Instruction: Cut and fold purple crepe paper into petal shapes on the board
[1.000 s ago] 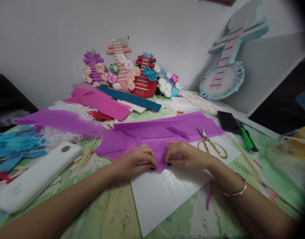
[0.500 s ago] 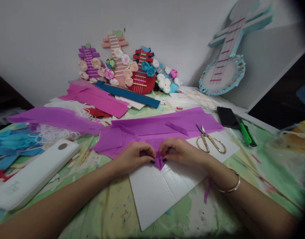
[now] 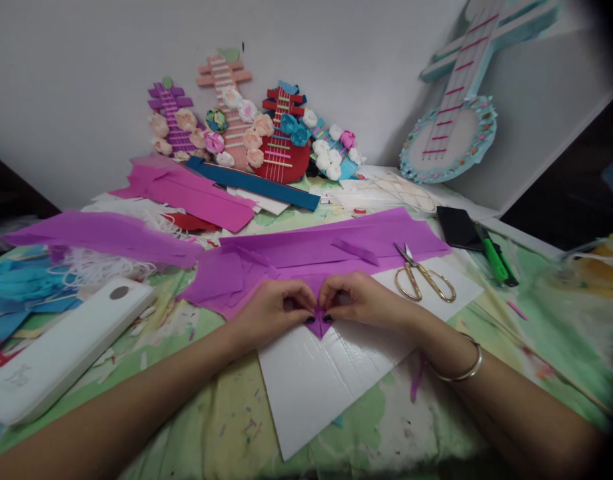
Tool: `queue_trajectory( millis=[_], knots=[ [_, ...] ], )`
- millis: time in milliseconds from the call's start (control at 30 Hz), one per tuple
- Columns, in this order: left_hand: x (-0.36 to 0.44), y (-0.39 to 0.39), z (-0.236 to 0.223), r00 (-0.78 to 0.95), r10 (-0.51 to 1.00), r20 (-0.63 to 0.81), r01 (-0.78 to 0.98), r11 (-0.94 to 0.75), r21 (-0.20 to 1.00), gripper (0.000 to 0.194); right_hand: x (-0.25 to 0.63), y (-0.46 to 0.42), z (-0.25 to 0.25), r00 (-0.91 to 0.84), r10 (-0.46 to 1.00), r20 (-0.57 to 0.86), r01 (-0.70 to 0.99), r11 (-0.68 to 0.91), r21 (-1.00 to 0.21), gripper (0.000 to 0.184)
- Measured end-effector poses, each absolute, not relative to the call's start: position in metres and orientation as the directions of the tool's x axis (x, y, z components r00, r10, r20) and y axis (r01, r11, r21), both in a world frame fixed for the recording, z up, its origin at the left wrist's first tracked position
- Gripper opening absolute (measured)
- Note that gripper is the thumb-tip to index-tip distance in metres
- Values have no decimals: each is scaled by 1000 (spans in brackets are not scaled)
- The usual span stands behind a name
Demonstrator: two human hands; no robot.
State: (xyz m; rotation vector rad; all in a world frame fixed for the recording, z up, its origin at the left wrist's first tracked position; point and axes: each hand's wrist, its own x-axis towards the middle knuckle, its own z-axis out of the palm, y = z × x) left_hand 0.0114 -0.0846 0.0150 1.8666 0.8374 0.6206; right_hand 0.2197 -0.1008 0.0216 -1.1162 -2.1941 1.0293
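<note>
Both hands meet over a small piece of purple paper (image 3: 320, 327) folded to a point that faces me. My left hand (image 3: 281, 307) pinches its left side between thumb and fingers. On the other side, my right hand (image 3: 359, 300), a bangle at its wrist, pinches the right edge. The fingertips nearly touch, and the upper part of the piece is partly hidden by the fingers. Beneath lies a white board (image 3: 316, 393). Beyond the hands a larger sheet of purple paper (image 3: 306, 247) is spread out. Gold-handled scissors (image 3: 426, 273) rest on the board, blades slightly apart.
A white oblong device (image 3: 66, 347) lies at left beside blue paper strips (image 3: 21, 287) and white string (image 3: 106, 263). At right are a black phone (image 3: 459, 228) and a green cutter (image 3: 494, 257). Decorated paper guitars (image 3: 286, 157) lean on the wall; a larger one (image 3: 451, 133) stands right.
The two hands have drawn together, and the purple paper's sides are folded inward into a narrower point. The camera view has shifted slightly.
</note>
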Motion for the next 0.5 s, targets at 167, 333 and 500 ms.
queue_trajectory(
  millis=[167, 333, 500],
  knots=[
    [12, -85, 15, 623, 777, 92, 302, -348, 888, 11, 218, -101, 21, -551, 832, 55, 476, 368, -799, 13],
    [12, -86, 14, 623, 775, 108, 307, -370, 877, 13, 218, -101, 21, -558, 829, 25, 496, 358, -791, 13],
    [13, -85, 15, 637, 763, 112, 314, -390, 866, 14, 218, -100, 22, -558, 830, 25, 496, 357, -791, 14]
  ],
)
